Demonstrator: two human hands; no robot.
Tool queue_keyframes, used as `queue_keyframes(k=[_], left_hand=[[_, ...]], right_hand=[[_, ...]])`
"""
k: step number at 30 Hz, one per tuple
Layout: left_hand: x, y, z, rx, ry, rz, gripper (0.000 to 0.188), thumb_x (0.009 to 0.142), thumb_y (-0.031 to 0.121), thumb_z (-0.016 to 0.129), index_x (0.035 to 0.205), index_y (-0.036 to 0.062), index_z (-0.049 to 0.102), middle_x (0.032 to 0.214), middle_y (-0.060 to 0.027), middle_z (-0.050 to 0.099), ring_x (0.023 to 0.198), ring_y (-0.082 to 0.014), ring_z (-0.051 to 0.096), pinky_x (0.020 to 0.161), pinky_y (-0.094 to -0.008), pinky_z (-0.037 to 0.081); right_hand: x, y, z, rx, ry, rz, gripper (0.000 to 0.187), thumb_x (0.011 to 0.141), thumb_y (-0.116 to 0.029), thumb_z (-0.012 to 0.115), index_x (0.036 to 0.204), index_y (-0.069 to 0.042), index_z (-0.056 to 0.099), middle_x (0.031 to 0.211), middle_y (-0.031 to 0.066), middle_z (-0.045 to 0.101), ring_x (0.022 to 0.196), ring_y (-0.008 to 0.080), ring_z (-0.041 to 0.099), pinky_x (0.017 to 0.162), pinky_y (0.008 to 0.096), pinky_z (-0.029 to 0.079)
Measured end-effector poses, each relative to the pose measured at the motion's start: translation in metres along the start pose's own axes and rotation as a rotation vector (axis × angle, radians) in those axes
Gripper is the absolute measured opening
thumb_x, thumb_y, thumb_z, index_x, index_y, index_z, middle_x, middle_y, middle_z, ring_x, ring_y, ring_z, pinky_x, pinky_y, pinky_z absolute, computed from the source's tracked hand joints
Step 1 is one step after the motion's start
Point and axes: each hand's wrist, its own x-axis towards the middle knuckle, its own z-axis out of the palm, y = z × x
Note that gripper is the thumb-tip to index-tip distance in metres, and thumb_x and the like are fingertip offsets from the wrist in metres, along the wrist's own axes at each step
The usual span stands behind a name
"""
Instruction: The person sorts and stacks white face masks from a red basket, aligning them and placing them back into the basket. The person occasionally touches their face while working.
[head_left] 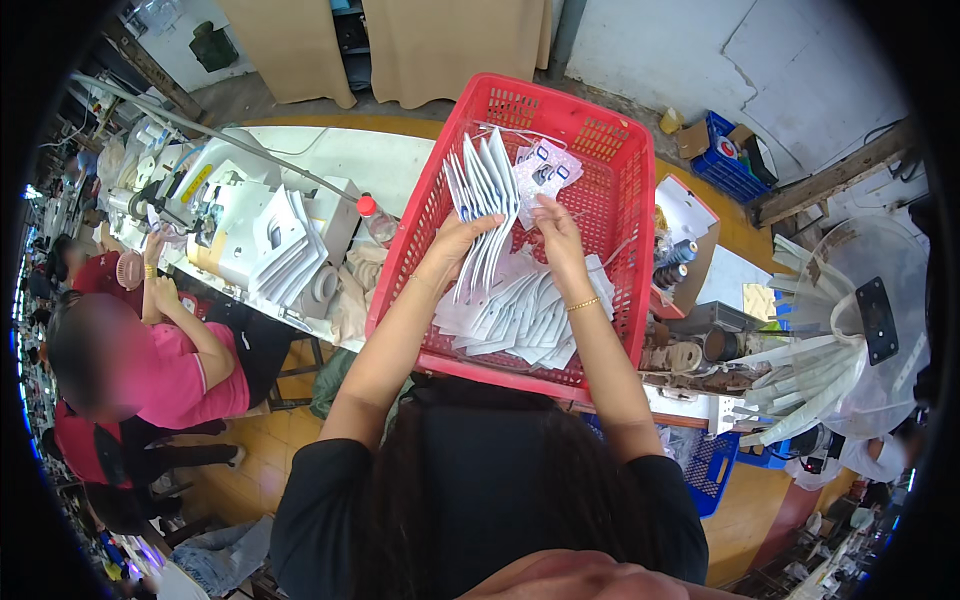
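Over a red plastic basket [640, 270], my left hand [458, 243] is closed round a fanned stack of flat white pieces [490, 190], held upright. Just right of it, my right hand [560, 240] has its fingers bent together at the lower edge of a thin whitish piece with blue print [548, 172]. Whether that piece is a printed sheet or cloth I cannot make out. Below both hands, a pile of similar white pieces [520, 318] lies overlapping in the near part of the basket.
Left of the basket, a white sewing machine [225, 210] and another white stack [287, 245] stand on a table, near a red-capped bottle [377, 220]. At right are thread spools [678, 262] and a plastic-wrapped fan-like thing [835, 320]. A person in pink [185, 370] sits at left.
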Motion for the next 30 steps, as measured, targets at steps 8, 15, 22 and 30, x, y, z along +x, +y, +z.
queue_keyframes(k=[8,15,22,30], left_hand=[[0.01,-0.026,0.002,0.154,-0.142,-0.023,0.048,0.075,0.0,0.071,0.119,0.0,0.052,0.104,-0.0093,0.064,0.092,-0.0166,0.063,0.084,-0.0283,0.05],[0.014,-0.023,-0.001,0.064,-0.08,-0.001,0.043,0.075,-0.001,0.069,0.113,-0.0003,0.047,0.089,-0.0109,0.064,0.075,-0.0179,0.064,0.067,-0.0299,0.054],[0.002,-0.024,0.009,0.147,-0.063,0.007,0.045,0.087,0.024,0.063,0.123,0.0006,0.048,0.11,-0.0083,0.06,0.097,-0.0142,0.058,0.083,-0.0278,0.048],[0.006,-0.016,0.008,-0.014,-0.185,-0.094,0.044,0.096,0.029,0.05,0.131,0.0029,0.044,0.122,-0.0083,0.056,0.111,-0.0185,0.055,0.1,-0.0341,0.038]], right_hand=[[-0.028,-0.008,0.018,0.109,-0.037,-0.043,0.04,0.089,-0.032,0.062,0.111,0.001,0.055,0.097,0.0062,0.062,0.086,0.0114,0.059,0.073,0.0263,0.046],[-0.025,-0.01,0.004,-0.06,-0.216,0.047,0.037,0.083,-0.031,0.071,0.104,-0.003,0.059,0.09,0.0046,0.064,0.084,0.0111,0.059,0.073,0.0264,0.047],[-0.02,0.007,0.017,-0.171,-0.205,-0.169,0.059,0.074,-0.023,0.079,0.121,0.001,0.05,0.107,0.007,0.061,0.097,0.0139,0.056,0.086,0.0287,0.046],[-0.028,-0.011,0.023,0.026,-0.164,-0.07,0.058,0.072,-0.005,0.075,0.123,-0.002,0.048,0.11,0.0047,0.06,0.099,0.0136,0.058,0.087,0.0283,0.045]])
